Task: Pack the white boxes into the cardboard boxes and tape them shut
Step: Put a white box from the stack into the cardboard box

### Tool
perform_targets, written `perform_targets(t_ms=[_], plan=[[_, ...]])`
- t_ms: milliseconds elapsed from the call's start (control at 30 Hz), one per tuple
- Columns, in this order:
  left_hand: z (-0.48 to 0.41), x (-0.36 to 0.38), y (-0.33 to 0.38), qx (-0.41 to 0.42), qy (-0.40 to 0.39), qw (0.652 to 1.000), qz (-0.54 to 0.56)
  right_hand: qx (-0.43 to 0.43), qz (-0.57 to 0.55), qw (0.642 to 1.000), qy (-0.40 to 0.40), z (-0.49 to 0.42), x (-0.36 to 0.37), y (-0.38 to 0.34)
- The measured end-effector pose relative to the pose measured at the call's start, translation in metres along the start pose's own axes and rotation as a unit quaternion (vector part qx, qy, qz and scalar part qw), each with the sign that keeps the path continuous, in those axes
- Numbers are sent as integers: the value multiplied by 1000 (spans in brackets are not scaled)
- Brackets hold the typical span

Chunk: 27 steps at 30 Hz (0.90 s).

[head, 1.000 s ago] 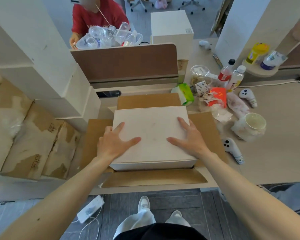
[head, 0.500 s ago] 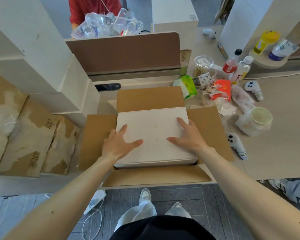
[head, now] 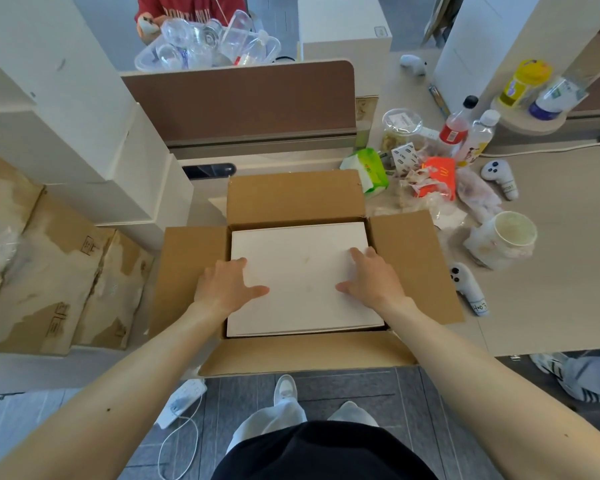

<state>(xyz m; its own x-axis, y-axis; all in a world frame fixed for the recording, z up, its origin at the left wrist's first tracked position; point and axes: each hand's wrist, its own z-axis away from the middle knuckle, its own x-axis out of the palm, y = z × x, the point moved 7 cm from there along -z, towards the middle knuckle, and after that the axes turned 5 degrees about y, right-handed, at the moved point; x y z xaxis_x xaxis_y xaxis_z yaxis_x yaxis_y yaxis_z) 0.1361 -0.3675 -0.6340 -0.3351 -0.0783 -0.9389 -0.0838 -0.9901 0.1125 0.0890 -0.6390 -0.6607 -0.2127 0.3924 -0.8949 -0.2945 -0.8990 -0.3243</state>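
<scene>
A white box [head: 305, 271] lies flat inside the open cardboard box [head: 409, 265], filling nearly the whole opening, its lid just below the rim, while all four brown flaps stand folded outward. The left grip [head: 227, 289] rests palm-down on the lid near its left edge, fingers straight and spread, thumb pointing inward; it holds nothing. The right grip [head: 371, 278] lies the same way near the right edge, flat and open, pressing on the lid. The cardboard box sits at the near edge of the counter [head: 551, 289]. To its right on the counter are a paper cup [head: 510, 233], a white controller [head: 466, 287] just beside the right flap, a green tissue pack [head: 369, 169] and a red-labelled bottle [head: 456, 129]. On the left stand stacked white boxes [head: 84, 133] above flattened cardboard [head: 49, 271].
</scene>
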Motion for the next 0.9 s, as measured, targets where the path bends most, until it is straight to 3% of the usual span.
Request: perform_targets(t_ms=[233, 333, 433, 533, 600, 767, 900], plan=[[-7, -27, -12, 13, 92, 995, -26, -48, 32, 990, 131, 7, -32, -11], [-10, -34, -35, -15, 123, 992, 13, -16, 17, 986, 168, 1, -53, 13], [-11, -34, -69, -82, 128, 988, 0, 90, 35, 985, 143, -5, -62, 59], [-13, -20, -102, -161, 67, 977, 126, 196, -35, 976, 90, -4, -63, 104], [-14, -15, -110, -171, 43, 968, 178, 211, -92, 971, 63, -2, -59, 117], [-12, -35, -103, -170, 107, 951, 235, 180, -80, 974, 113, 2, -79, 112], [-14, -66, -82, -125, 160, 940, 273, 84, -120, 974, 171, 2, -109, 84]])
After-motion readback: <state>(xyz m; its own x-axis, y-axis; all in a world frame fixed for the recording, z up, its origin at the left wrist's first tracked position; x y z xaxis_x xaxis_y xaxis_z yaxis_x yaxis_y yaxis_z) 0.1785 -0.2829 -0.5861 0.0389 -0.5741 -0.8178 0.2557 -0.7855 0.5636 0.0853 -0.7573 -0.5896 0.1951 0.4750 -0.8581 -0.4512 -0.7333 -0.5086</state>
